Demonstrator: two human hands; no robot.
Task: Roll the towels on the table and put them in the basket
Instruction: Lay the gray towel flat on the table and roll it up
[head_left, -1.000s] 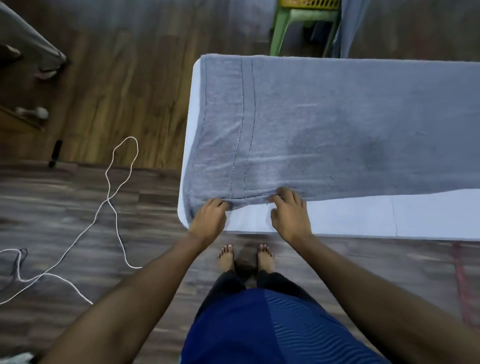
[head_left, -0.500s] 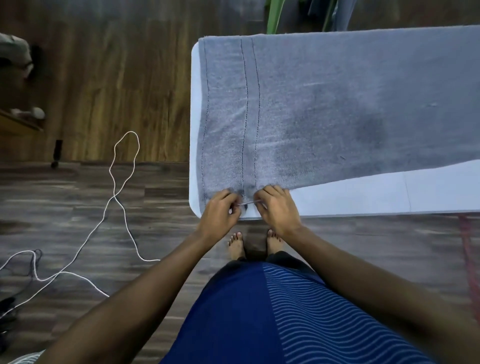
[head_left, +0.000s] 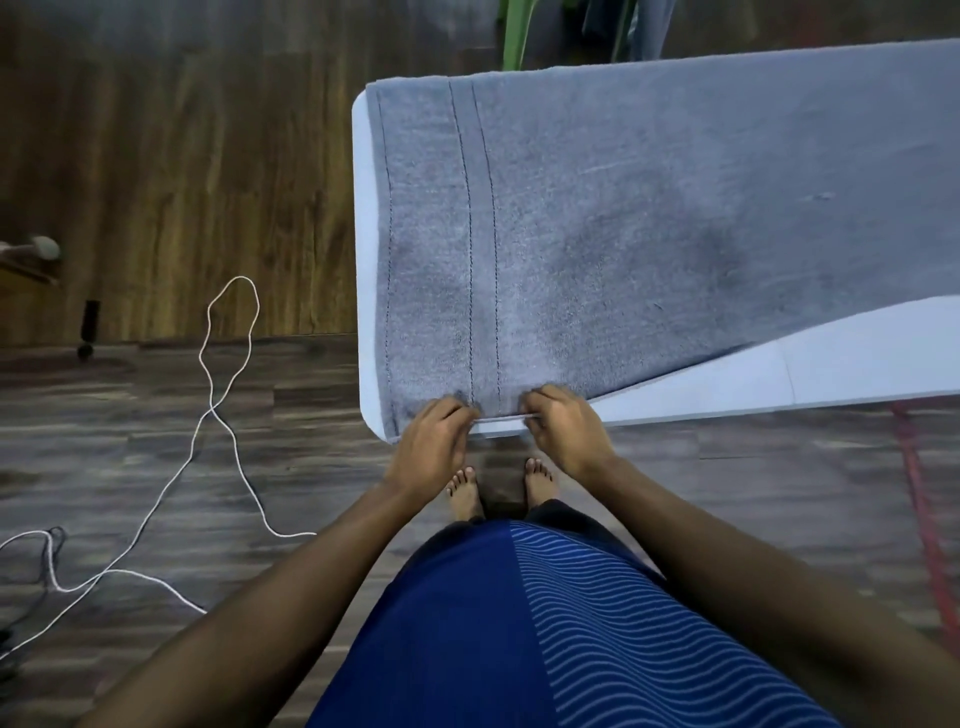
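Step in hand, by my reading: laying out and squaring up, ahead of any roll. No part of the towel (head_left: 623, 234) is rolled yet. The grey towel lies flat and open on the white bench (head_left: 841, 364), covering its left end and running out of frame to the right. Its near edge sits askew to the bench edge, meeting it at the left and pulling away from it toward the right. Left hand (head_left: 434, 441) and right hand (head_left: 566, 431) are close together at the near-left corner of the towel, just either side of the two stitched lines. Both have fingers curled onto the near hem and pinch it, with a short stretch of hem taut between them. The rest of the towel lies away from the hands, across the bench. Next move likely calls for an even grip on the hem and a straight first turn, so the roll does not run crooked. Basket not in view. A white cord (head_left: 228, 415) lies on the floor to the left.
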